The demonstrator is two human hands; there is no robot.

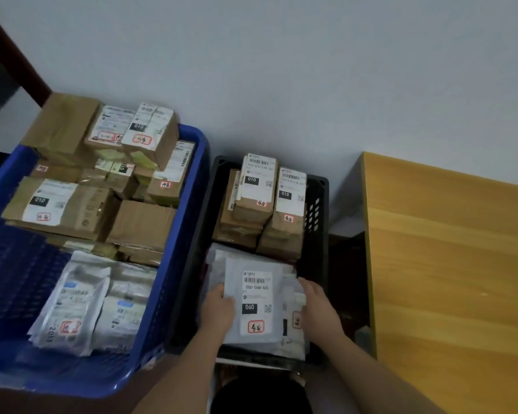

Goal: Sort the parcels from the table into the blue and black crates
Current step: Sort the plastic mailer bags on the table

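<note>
A grey plastic mailer [256, 303] with a white label marked 060 lies on top of other grey mailers in the near half of the black crate [317, 210]. My left hand [217, 309] grips its left edge. My right hand [319, 306] lies on the mailers at its right side, fingers fairly straight. Brown cardboard parcels [263, 210] with white labels are stacked in the far half of the black crate. The blue crate [192, 180] to the left holds several brown boxes [108, 162] at the back and grey mailers [84, 303] at the front.
A yellow wooden table [449, 264] stands to the right of the black crate, no parcels on the part in view. A pale wall runs behind both crates. A dark red post [15, 58] leans at the far left. Dark floor shows between crate and table.
</note>
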